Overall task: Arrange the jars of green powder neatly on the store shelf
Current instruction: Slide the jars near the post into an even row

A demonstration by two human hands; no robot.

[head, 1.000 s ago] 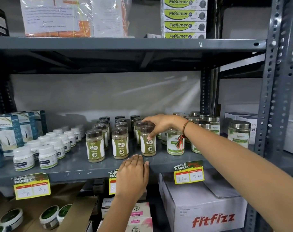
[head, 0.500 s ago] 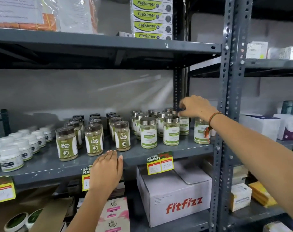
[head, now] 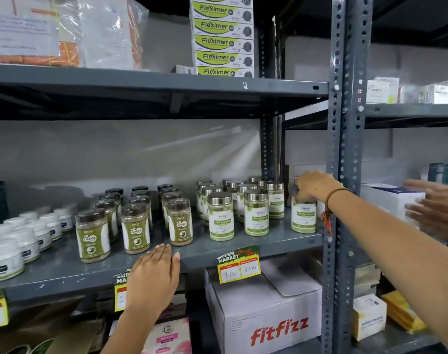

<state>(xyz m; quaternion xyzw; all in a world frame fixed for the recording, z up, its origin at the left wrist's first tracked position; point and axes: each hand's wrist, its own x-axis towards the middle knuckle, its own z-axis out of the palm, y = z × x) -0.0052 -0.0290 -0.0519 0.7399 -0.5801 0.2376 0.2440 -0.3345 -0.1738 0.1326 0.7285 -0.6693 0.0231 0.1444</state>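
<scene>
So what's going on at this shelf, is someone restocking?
A person is tidying jars on a grey metal shelf. Their right hand grips the top of a silver-lidded jar of green powder standing apart at the shelf's right end. The left hand rests flat on the shelf's front edge, holding nothing. Brown-lidded jars already stand in rows.

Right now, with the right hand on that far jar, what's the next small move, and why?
Probably slide the lone jar left toward the silver-lid group. The right hand grips its top, and it stands apart near the post, with a gap of bare shelf between. The left hand only rests on the shelf edge.
</scene>
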